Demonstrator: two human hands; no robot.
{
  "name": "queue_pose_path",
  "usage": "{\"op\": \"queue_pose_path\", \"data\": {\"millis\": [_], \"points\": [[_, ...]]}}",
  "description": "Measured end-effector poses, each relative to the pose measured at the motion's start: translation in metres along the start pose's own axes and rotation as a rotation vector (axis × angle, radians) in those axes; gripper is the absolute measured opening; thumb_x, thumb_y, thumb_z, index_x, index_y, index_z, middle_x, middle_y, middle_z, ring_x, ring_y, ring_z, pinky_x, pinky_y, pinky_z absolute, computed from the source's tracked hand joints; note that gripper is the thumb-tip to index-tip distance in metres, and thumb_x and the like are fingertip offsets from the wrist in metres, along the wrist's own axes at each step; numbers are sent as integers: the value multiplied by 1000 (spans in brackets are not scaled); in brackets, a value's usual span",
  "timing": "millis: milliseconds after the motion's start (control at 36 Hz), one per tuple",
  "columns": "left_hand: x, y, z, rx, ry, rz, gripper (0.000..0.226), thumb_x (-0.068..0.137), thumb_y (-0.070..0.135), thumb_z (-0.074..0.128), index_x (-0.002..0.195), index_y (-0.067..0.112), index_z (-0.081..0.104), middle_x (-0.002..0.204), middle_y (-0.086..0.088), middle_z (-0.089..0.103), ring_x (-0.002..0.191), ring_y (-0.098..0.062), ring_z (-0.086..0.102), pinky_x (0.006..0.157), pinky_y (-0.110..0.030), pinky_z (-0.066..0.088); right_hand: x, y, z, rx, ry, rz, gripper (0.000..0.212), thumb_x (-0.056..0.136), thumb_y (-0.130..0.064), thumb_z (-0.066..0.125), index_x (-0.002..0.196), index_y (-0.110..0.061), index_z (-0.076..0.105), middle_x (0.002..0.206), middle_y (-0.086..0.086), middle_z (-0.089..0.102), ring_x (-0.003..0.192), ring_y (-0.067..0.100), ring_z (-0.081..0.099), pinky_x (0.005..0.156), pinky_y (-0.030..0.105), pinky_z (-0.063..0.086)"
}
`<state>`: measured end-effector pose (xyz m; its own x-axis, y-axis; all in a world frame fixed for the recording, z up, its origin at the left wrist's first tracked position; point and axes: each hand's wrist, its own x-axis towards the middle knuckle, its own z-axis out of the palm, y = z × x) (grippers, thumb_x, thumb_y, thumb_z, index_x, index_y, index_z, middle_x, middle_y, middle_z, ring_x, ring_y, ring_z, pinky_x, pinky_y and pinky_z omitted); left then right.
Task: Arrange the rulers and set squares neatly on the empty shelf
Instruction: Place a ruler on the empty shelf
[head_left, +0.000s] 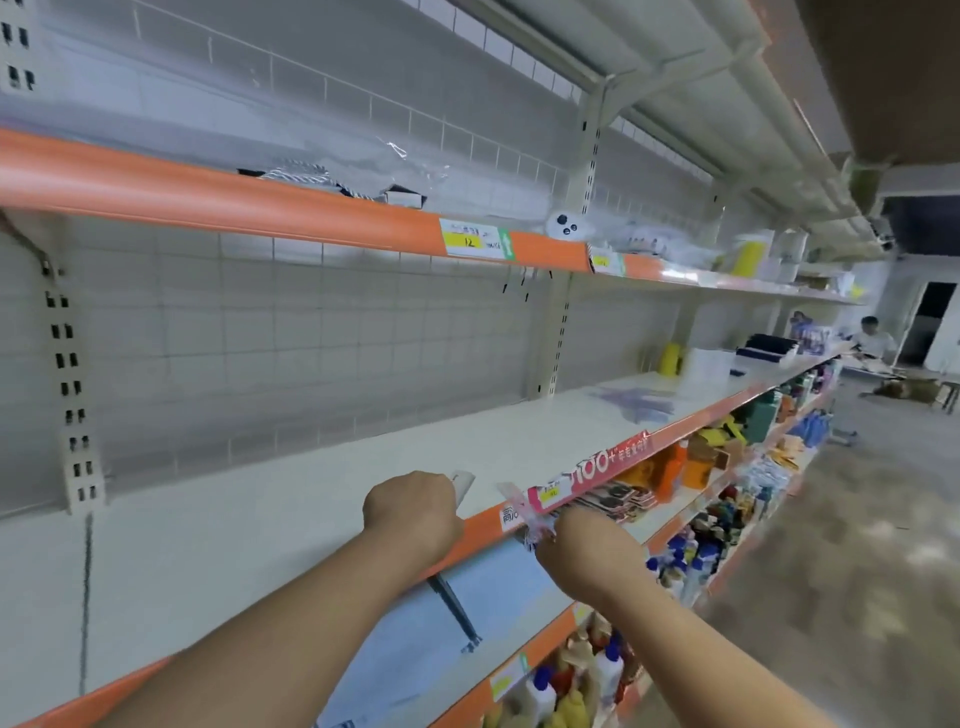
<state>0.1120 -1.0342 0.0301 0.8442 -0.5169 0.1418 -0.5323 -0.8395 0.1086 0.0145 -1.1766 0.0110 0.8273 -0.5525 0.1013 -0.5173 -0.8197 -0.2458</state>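
Left hand curled tight, right hand palm-down

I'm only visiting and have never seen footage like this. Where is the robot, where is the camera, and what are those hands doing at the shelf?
There is no robot here: these are a person's two bare hands. The one picture comes from a wide-angle camera worn on the person's head, looking forward and down, which is why the shelves look bent. The left hand is curled round a pale flat strip, probably a ruler, at the front of the wide white shelf. The right hand reaches a crinkly clear wrapper at the shelf's orange edge. Whether it grips the wrapper I cannot tell. Bottles stand on the shelves below.
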Motion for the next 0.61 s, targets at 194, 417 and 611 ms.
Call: {"op": "queue_pose_path", "data": {"millis": [194, 417, 611], "points": [[31, 63, 9, 7, -3, -68, 17, 90, 22, 48, 75, 20, 40, 97, -2, 57, 85, -24, 51, 70, -25, 39, 42, 55, -17, -58, -13, -155, 22, 94, -27, 45, 73, -21, 42, 65, -2, 41, 70, 21, 47, 52, 25, 32], [88, 120, 28, 48, -2, -86, 12, 88, 27, 53, 96, 18, 56, 95, -1, 59, 88, -23, 58, 68, -25, 40, 94, 116, -22, -40, -39, -158, 34, 92, -24, 48, 61, -25, 34, 67, 1, 45, 66, 23, 49, 53, 24, 36], [159, 164, 48, 71, -2, -43, 9, 87, 28, 53, 90, 19, 51, 80, 4, 47, 77, -21, 50, 66, -24, 40, 167, 173, -13, -45, -8, -105, 26, 91, -32, 48, 69, -19, 47, 69, -1, 50, 61, 18, 49, 47, 23, 32]]}}
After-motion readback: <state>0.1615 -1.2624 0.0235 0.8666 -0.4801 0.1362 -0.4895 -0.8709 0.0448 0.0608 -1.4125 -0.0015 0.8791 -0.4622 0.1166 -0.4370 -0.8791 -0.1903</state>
